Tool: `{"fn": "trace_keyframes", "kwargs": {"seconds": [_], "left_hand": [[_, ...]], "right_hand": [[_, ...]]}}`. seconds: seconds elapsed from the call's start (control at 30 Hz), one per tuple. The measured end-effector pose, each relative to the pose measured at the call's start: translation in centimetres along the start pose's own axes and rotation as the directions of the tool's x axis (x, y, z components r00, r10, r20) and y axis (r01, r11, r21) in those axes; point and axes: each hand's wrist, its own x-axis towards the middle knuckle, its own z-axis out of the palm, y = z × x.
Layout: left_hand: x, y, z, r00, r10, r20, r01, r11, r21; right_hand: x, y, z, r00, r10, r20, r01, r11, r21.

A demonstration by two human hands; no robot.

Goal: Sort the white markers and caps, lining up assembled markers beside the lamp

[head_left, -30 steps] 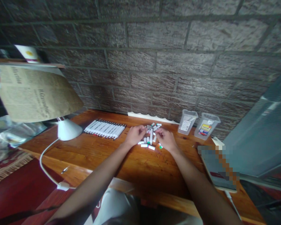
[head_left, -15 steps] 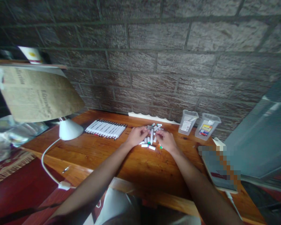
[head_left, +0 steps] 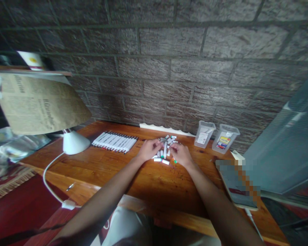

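Observation:
A loose heap of short white cylinders with coloured ends, perhaps small markers or marker caps, lies between my hands; a white piece with a dark band [head_left: 165, 162] is at its near edge. My left hand [head_left: 150, 150] is at the heap's left side, fingers curled and thumb close to the forefinger. On the opposite side, my right hand [head_left: 181, 154] has its fingertips pinched together among the pieces. What either pinch holds is too small to make out. A longer white cylinder [head_left: 165, 150] points toward me between the hands. Several pieces are partly hidden by fingers.
A row of white markers [head_left: 115, 141] lies left of the heap. Two clear plastic containers [head_left: 204, 134] stand back right. A tablet-like device [head_left: 234, 188] with a cable is at right. The lamp [head_left: 75, 141] stands left, before the brick wall [head_left: 154, 68].
The view has shifted slightly, moving everything a little to the left in the picture. Both hands stay at the heap in nearly the same pose.

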Motion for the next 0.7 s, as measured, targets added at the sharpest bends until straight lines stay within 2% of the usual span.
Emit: {"fn": "trace_keyframes", "kwargs": {"seconds": [0.23,0.43,0.53,0.7], "left_hand": [[0.0,0.1,0.1,1.0,0.01,0.012,-0.01,1.0,-0.004],[0.0,-0.1,0.0,1.0,-0.005,0.014,0.005,1.0,-0.007],[0.0,-0.1,0.1,1.0,-0.01,0.021,0.01,1.0,-0.002],[0.0,-0.1,0.1,1.0,-0.016,0.024,0.016,1.0,0.003]], "right_hand": [[-0.1,-0.4,-0.2,1.0,-0.013,-0.013,0.014,0.999,0.038],[0.3,0.2,-0.9,0.993,0.043,-0.108,-0.041,0.999,0.019],[0.3,0.4,-0.9,0.994,0.073,-0.077,-0.074,0.997,0.0],[0.1,0.5,-0.2,0.999,0.047,-0.008,-0.047,0.999,0.006]]}}
